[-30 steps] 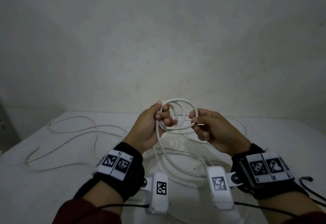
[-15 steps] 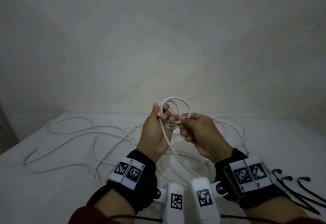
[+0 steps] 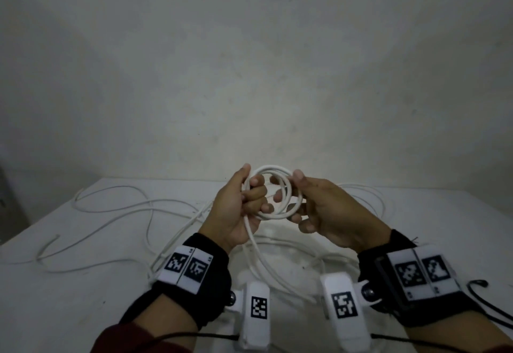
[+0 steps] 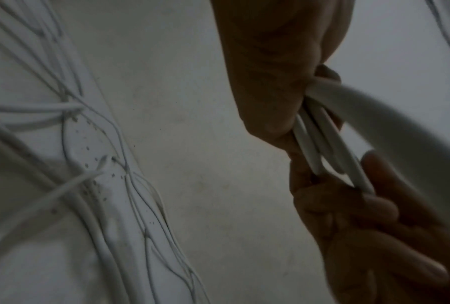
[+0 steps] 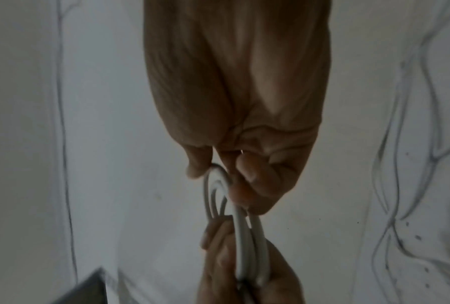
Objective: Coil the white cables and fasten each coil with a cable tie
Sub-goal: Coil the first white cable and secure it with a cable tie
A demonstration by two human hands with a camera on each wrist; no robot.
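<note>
Both hands are raised above the white desk (image 3: 69, 283), holding a small round coil of white plastic cable (image 3: 273, 194) between them. The left hand (image 3: 236, 214) has its fingers curled round the coil's left side, thumb up against the loops; its grip is clamped on the coil. The right hand (image 3: 330, 214) pinches the coil's right side between thumb and fingers, grip likewise closed on it. A free length of the same cable hangs from the left hand to the desk. Loose white cables (image 3: 125, 214) sprawl across the desk behind and left. Thin black cable ties (image 3: 483, 294) lie at the right edge.
</note>
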